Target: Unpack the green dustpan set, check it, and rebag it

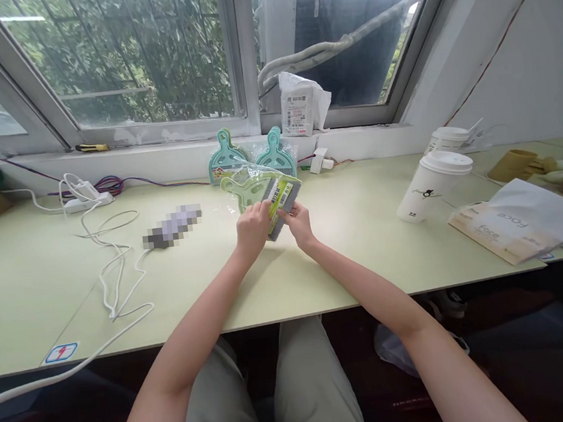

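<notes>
The clear-wrapped plastic dustpan set (262,196) is pale green with a yellow-green label; two teal plastic dustpans (250,152) behind; pale green tabletop (344,231).

A single head-worn camera looks forward and down from a seated spot, close over the pale green laminate worktop (27,278), facing the white-framed window (239,54) behind it.

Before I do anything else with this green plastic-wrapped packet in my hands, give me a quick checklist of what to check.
1. Left hand gripping the green packet in clear plastic wrap: ok.
2. Right hand pinching its lower edge: ok.
3. Wrapper opened: cannot tell.
4. Two teal packets behind stay apart from it: ok.
5. White lidded paper cup upright, away from both hands: ok.
6. White cable off the packet: ok.
</notes>
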Available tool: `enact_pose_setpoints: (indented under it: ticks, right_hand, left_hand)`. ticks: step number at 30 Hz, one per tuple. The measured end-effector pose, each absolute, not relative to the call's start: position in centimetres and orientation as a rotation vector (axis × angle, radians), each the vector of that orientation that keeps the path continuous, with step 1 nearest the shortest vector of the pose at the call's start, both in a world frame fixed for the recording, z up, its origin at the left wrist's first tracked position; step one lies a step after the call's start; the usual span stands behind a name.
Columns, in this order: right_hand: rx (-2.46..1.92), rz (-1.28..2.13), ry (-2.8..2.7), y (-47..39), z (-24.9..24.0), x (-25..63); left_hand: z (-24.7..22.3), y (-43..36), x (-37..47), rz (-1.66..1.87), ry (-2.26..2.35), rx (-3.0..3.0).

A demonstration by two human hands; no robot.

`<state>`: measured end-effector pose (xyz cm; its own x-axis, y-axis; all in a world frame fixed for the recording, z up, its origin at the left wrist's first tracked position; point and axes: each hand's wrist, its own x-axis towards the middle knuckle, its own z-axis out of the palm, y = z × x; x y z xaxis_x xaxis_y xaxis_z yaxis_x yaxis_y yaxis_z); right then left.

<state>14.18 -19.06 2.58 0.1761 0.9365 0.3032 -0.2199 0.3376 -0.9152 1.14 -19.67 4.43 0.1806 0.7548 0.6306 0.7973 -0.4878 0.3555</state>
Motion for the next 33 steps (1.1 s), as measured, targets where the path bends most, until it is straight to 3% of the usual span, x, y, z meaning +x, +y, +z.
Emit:
enact_pose_setpoints:
  ticks: [6, 16, 21, 29, 33]
  right_hand:
    - [-0.846, 0.978, -1.033, -19.0, 2.6, 14.3]
    - [-0.788, 1.036, -1.014, -19.7, 3.1, 13.9]
    - [-0.773, 1.068, -1.029, -20.4, 4.2, 13.8]
    - [-0.7, 1.059, -0.888, -20.0, 4.7, 14.3]
    - [-0.699, 1.061, -0.85, -19.9, 4.3, 14.1]
  left_hand:
    - [5.1, -20.3, 1.2, -1.09, -1.497, -2.373]
    - [3.9, -20.5, 2.4, -1.62, -1.189, -2.69]
    - [3.9, -21.2, 2.8, -1.714, -0.992, -2.887]
    - [5.6, -20.9, 1.9, -2.576, -1.547, -1.987]
    - [5.4, -18.4, 0.8, -2.984, -1.677, -2.237]
